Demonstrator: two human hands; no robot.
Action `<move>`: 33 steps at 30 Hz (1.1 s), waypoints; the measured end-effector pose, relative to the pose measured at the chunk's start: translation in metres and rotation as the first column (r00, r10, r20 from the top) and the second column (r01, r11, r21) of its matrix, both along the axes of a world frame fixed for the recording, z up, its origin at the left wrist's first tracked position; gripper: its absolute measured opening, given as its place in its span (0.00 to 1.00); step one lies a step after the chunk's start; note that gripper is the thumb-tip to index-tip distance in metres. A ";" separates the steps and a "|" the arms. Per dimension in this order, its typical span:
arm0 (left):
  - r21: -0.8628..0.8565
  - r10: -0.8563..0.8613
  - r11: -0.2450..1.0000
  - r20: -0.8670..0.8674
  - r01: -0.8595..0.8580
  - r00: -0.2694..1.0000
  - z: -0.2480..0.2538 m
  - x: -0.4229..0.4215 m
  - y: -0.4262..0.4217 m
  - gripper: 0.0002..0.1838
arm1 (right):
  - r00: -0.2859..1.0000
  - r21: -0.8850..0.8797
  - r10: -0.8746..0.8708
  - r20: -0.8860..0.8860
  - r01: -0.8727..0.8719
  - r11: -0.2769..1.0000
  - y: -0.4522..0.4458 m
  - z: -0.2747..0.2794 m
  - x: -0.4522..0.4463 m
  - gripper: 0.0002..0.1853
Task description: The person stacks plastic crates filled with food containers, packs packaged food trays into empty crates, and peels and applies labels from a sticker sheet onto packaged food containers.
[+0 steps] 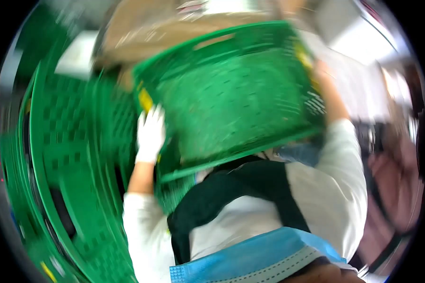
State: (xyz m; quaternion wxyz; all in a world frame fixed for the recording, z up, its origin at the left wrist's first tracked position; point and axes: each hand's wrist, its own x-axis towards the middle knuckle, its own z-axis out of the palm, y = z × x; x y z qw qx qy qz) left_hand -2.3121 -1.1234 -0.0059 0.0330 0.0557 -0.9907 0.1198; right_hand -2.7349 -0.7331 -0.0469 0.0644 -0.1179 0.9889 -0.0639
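A green plastic crate (231, 99) with perforated sides and yellow labels on its two ends is held up in front of my body, its inside facing me with nothing in it. My left hand (151, 133), in a white glove, presses against the crate's left end, below a yellow label. At the right end, my right hand (322, 78) grips the crate near its upper corner. Its fingers are mostly hidden and blurred by motion.
More green crates (68, 141) stand in stacks along the left side. Behind the held crate lies a brown cardboard box (146, 35) with clear plastic. A white surface (359, 87) is at the right, and pinkish cloth (396, 184) hangs lower right.
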 end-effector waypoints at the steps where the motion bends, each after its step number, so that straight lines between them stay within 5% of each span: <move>1: 0.031 -0.009 0.999 0.058 0.008 0.998 -0.005 0.003 -0.004 0.14 | 0.994 -0.125 0.044 -0.099 -0.057 0.991 -0.005 0.003 0.012 0.22; 3: 0.049 -0.075 0.996 -0.077 0.079 0.994 -0.012 0.007 -0.001 0.09 | 0.938 -0.327 0.055 -0.341 -0.173 0.929 -0.020 0.025 0.045 0.24; 4: 0.079 -0.079 0.993 -0.115 0.088 0.990 -0.022 0.010 -0.007 0.10 | 0.960 -0.157 -0.063 -0.274 0.020 0.987 -0.028 0.036 0.062 0.28; 6: -0.029 -0.004 1.000 -0.040 0.003 0.999 -0.019 0.010 0.001 0.15 | 0.846 -0.300 -0.080 -0.527 -0.097 0.949 -0.027 0.068 0.135 0.27; 7: -0.069 0.001 0.998 -0.006 -0.001 1.000 -0.019 0.012 -0.001 0.18 | 0.930 -0.384 -0.094 -0.356 -0.054 0.922 -0.025 0.090 0.180 0.17; 10: -0.041 0.045 0.998 0.103 -0.041 0.994 -0.021 0.008 -0.007 0.28 | 0.815 -0.547 0.066 -0.576 -0.444 0.710 0.013 0.064 0.318 0.12; 12: 0.150 0.019 0.987 0.191 -0.049 0.981 -0.021 0.006 -0.015 0.26 | 0.879 -0.580 0.236 -0.413 -0.454 0.677 0.050 0.040 0.406 0.11; 14: 0.522 0.030 0.846 0.155 -0.107 0.987 0.003 0.017 -0.002 0.25 | 0.983 -0.618 0.152 -0.105 -0.184 0.765 0.093 0.015 0.494 0.11; 16: 0.834 0.098 0.543 0.045 -0.091 0.994 0.004 0.024 0.001 0.22 | 0.994 -0.506 -0.009 0.111 0.064 0.860 0.138 0.001 0.570 0.11; 18: 0.837 -0.065 0.506 -0.202 0.207 0.977 0.022 0.044 0.032 0.19 | 0.979 -0.503 -0.123 0.165 0.191 0.843 0.178 -0.004 0.627 0.11; 19: 0.835 -0.007 0.534 -0.155 0.134 0.988 0.046 0.060 0.072 0.18 | 0.962 -0.522 -0.214 0.168 0.271 0.809 0.195 -0.006 0.654 0.10; 20: 0.775 -0.135 0.549 -0.288 0.314 0.948 0.055 0.075 0.101 0.18 | 0.936 -0.539 -0.307 0.172 0.350 0.766 0.212 -0.006 0.679 0.10; 24: 0.815 -0.255 0.352 -0.391 0.461 0.885 0.086 0.166 0.258 0.21 | 0.866 -0.547 -0.487 0.113 0.463 0.697 0.260 0.000 0.748 0.10; 28: 0.988 -0.377 -0.002 -0.145 0.156 0.915 0.035 0.221 0.407 0.25 | 0.850 -0.551 -0.526 0.035 0.456 0.699 0.320 -0.013 0.805 0.10; 33: 0.970 -0.762 0.022 0.173 -0.243 0.625 -0.046 0.280 0.598 0.14 | 0.749 -0.556 -0.663 0.000 0.551 0.623 0.441 -0.008 0.908 0.10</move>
